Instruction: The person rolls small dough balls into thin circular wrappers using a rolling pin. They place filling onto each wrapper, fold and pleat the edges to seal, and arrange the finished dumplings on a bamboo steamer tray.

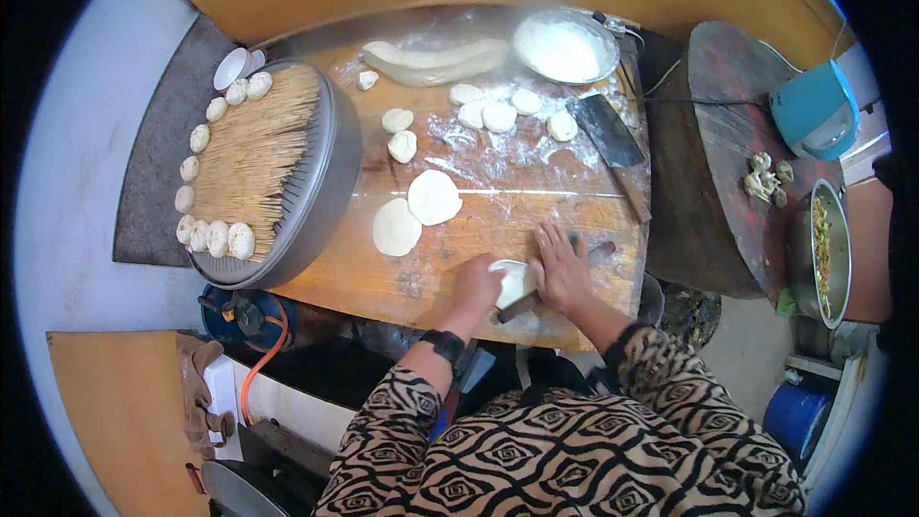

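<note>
Near the front edge of the wooden table (337,258), my left hand (477,289) grips the left edge of a small dough round (512,284). My right hand (560,269) lies flat over a dark rolling pin (518,307), which slants across the dough's right side. Two flattened dough wrappers (435,197) touch each other to the left. Beyond them are two dough pieces (402,147) and several floured dough pieces (499,117). A long dough log (438,64) lies at the back, beside a metal bowl of flour (567,50).
A cleaver (609,131) rests at the table's right. Left stands a round steamer (327,179) with filled buns (241,240) around its straw-like liner. A round chopping block (732,158) at right bears garlic (759,176), a teal jug (815,111) and a bowl of filling (822,251).
</note>
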Demonstrator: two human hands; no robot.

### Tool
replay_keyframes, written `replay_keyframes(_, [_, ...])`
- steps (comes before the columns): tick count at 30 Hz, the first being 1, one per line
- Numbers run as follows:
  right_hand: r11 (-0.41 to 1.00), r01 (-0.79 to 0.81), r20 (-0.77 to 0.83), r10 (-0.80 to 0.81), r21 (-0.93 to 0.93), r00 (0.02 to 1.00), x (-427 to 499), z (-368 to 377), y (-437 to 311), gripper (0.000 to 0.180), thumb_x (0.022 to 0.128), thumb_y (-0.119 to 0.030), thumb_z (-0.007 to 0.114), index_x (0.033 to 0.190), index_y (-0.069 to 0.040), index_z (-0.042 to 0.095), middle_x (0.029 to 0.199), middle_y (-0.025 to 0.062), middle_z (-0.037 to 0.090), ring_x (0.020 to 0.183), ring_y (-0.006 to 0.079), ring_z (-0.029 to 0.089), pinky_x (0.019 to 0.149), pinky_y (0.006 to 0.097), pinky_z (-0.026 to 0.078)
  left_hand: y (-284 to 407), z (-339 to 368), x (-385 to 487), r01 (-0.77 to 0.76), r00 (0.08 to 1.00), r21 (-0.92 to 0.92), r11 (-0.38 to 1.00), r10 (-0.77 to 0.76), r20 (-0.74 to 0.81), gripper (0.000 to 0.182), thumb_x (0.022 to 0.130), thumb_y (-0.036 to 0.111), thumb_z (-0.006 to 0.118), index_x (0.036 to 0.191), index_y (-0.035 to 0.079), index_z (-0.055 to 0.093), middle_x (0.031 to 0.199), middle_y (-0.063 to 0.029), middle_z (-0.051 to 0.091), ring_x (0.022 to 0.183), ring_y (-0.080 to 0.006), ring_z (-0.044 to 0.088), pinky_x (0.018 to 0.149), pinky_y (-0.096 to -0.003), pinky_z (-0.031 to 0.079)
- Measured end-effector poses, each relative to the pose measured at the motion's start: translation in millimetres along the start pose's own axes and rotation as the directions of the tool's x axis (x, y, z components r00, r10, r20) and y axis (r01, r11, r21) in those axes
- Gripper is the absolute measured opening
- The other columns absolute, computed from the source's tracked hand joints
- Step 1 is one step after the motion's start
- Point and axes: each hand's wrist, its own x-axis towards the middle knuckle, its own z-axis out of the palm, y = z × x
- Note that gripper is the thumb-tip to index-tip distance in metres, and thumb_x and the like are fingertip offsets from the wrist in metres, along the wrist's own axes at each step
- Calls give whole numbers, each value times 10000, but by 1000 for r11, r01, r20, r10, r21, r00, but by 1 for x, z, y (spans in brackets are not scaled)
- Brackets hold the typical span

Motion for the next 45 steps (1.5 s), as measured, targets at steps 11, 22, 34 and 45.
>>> replay_keyframes(11, [993, 2, -110, -15, -121, 994, 60, 32, -1, 522, 962, -237, 498, 1439, -43, 413, 1539, 144, 374, 1437, 325, 321, 1133, 565, 247, 2, -2, 9, 44, 988, 47, 998, -51, 146, 315, 734, 207, 767, 1004, 47, 742, 911, -223, 701, 893, -386, 680, 793, -446, 530])
replay_keyframes(22, [990, -10, 165, 33, -142, 986, -3, 6, -5, 563, 952, -223, 471, 1480, -51, 377, 1568, 151, 328, 1466, 325, 277, 1151, 579, 196, -11, -4, -14, 168, 978, -145, 975, -147, 145, 507, 730, 230, 833, 1130, -21, 648, 1082, -218, 684, 1009, -340, 660, 877, -416, 519])
replay_keyframes(34, [987, 98, 126, -82, -124, 989, -30, 7, -5, 571, 958, -269, 483, 1467, -27, 397, 1568, 163, 338, 1478, 315, 269, 1161, 621, 113, -26, 5, -25, 215, 971, -256, 942, -234, -46, 233, 799, 185, 738, 931, 0, 688, 952, -261, 666, 938, -411, 645, 809, -457, 504])
replay_keyframes(45, [994, 89, 22, -88, -58, 996, 31, 14, -19, 593, 973, -284, 474, 1502, -52, 342, 1587, 148, 309, 1481, 315, 259, 1158, 600, 162, -20, -10, -3, 81, 984, -114, 990, -98, -151, 241, 839, 184, 717, 1013, 17, 712, 985, -235, 695, 885, -401, 666, 801, -440, 529])
